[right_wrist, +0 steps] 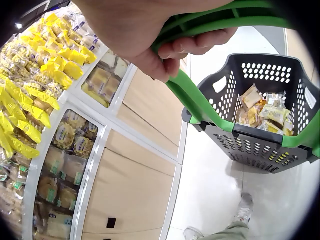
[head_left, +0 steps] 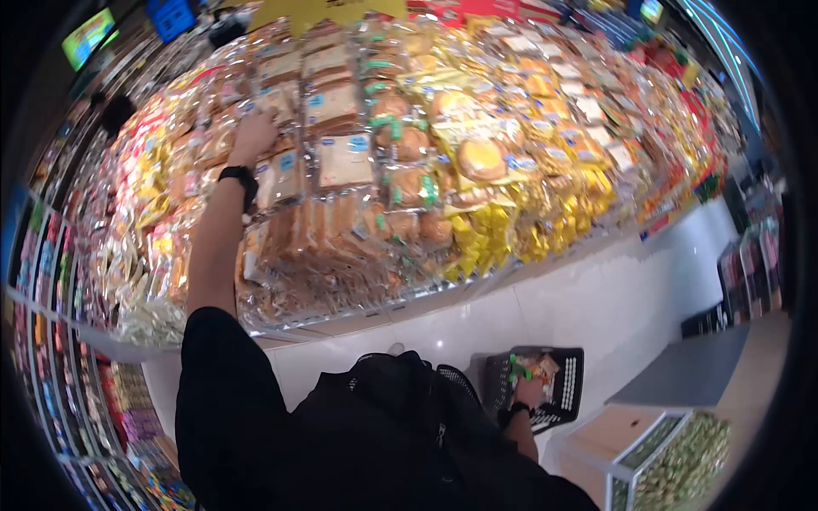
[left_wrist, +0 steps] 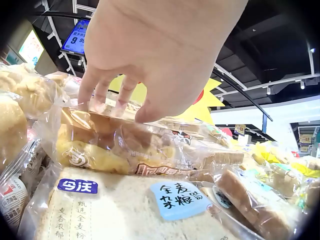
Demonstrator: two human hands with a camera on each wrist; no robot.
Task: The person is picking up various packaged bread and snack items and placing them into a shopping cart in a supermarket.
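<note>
My left hand is over the packaged bread on the display's left half. In the left wrist view, the hand points its spread fingers down, the tips touching a clear-wrapped bread pack; what lies behind the tips is hidden. In front of that pack is sliced bread with a blue label. Down at the lower right, my right hand grips the basket's handle. The right wrist view shows this hand curled round the green handle of a black basket, which holds several wrapped items.
Yellow packs fill the display's front edge near the middle. A bin of green produce stands at the lower right, and shelves run along the left. Pale floor lies between the display and the basket. A foot stands below the basket.
</note>
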